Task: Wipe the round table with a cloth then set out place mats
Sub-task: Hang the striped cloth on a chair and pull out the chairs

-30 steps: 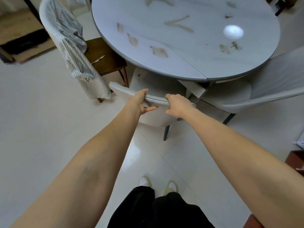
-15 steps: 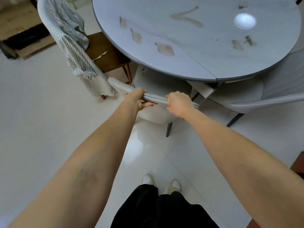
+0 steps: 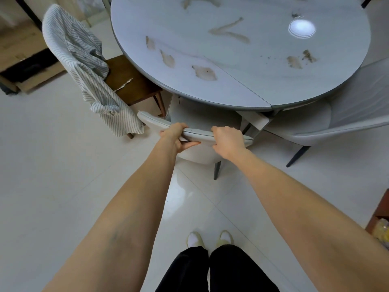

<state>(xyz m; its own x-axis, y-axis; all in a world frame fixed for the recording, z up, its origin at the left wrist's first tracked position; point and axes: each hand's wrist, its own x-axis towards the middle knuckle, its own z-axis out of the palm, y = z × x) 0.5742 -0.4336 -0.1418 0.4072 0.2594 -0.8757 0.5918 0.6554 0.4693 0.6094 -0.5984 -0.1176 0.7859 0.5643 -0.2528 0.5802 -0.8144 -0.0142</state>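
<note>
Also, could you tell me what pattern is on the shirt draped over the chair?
The shirt has thin dark stripes on white, clearest in the head view.

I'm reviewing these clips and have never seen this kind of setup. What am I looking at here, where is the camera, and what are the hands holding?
There is no machine: a person wears a wide-angle camera on the head, looking down past their own arms. The left hand and right hand both grip the top edge of a pale chair tucked at a round table. The tabletop carries brownish smears and a bright reflected light, but no cloth or mats. A striped shirt hangs over another chair to the left.
</note>
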